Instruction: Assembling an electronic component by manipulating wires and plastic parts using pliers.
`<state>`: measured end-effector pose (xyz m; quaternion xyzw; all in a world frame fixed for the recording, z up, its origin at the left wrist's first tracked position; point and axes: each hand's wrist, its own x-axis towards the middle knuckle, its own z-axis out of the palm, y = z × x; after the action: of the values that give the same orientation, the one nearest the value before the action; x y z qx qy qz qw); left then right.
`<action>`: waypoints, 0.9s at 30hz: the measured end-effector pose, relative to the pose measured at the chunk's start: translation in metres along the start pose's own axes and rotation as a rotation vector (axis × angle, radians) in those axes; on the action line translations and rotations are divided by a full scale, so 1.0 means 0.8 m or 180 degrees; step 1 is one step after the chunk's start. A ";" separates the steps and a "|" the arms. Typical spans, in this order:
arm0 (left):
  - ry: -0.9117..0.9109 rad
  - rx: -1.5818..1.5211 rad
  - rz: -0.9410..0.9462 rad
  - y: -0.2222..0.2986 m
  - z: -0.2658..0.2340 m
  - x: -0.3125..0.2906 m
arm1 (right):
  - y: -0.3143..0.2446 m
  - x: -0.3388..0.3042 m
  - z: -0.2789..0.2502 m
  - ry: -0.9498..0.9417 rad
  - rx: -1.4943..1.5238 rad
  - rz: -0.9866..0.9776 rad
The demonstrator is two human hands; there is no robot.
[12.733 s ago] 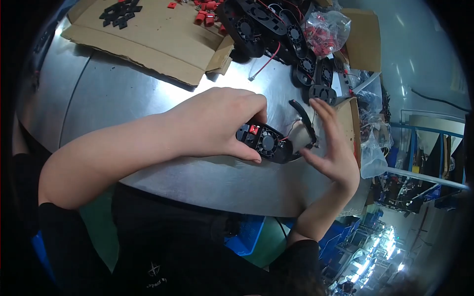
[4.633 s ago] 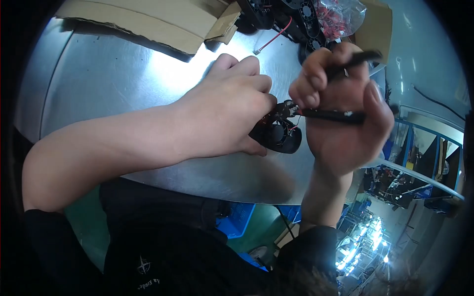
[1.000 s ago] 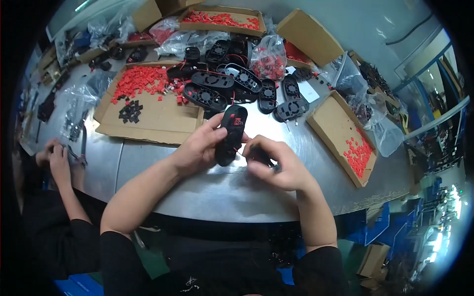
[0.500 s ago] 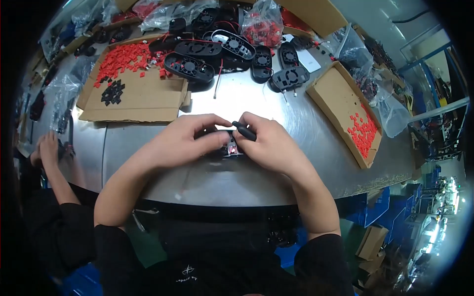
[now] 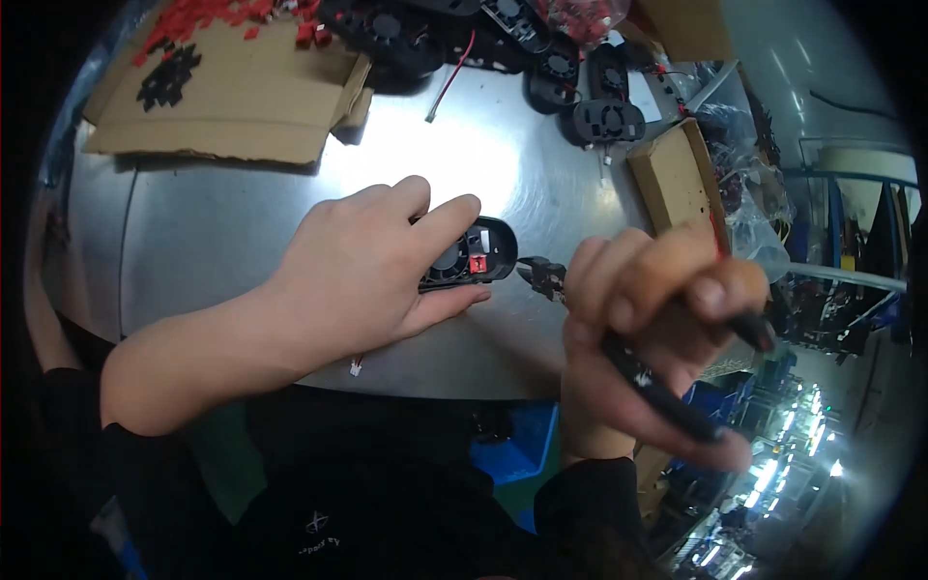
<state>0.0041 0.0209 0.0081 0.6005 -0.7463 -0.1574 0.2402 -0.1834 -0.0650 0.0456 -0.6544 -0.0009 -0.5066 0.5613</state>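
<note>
Your left hand (image 5: 372,261) clasps the black fan housing (image 5: 499,253) inside the steel table (image 5: 232,222)'s near edge; your right hand (image 5: 667,333), loosely curled, holds spread-handled pliers (image 5: 548,278) toward the table's right. Open steel spans mid-table.

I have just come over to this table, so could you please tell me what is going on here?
The person's left hand holds a black oval housing with a small fan and a red piece in it. The right hand holds black-handled pliers, their tips close to the housing's right end. More black housings lie farther back on the metal table, near a cardboard tray bearing red and black pieces.
</note>
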 end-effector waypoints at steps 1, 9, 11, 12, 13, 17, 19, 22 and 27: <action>0.0016 0.0113 -0.0029 0.002 0.001 -0.001 | 0.001 -0.002 0.008 0.0050 0.0109 -0.0024; 0.0233 0.0179 0.0070 0.007 0.010 -0.006 | 0.025 -0.026 0.020 0.0331 0.0029 0.0097; 0.0237 0.0217 0.0058 0.008 0.010 -0.008 | 0.028 -0.022 0.012 0.0022 0.0006 -0.0110; 0.0211 0.0223 0.0061 0.008 0.010 -0.008 | 0.030 -0.021 0.010 -0.0270 -0.0030 -0.0316; 0.0184 0.0230 0.0062 0.007 0.010 -0.009 | 0.031 -0.022 0.013 -0.0277 -0.0031 -0.0308; 0.0234 0.0200 0.0077 0.007 0.013 -0.008 | 0.028 -0.023 0.018 -0.0029 -0.0152 -0.0258; 0.0290 0.0198 0.0069 0.007 0.013 -0.008 | 0.027 -0.024 0.019 0.0011 -0.0240 -0.0220; 0.0290 0.0256 0.0064 0.008 0.014 -0.008 | 0.024 -0.025 0.025 0.0190 -0.0205 -0.0062; 0.0263 0.0270 -0.0071 0.012 0.019 -0.009 | 0.027 -0.026 0.020 -0.0161 -0.0668 0.0089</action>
<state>-0.0108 0.0292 -0.0008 0.6244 -0.7350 -0.1034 0.2434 -0.1708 -0.0492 0.0180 -0.7222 0.0471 -0.4794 0.4964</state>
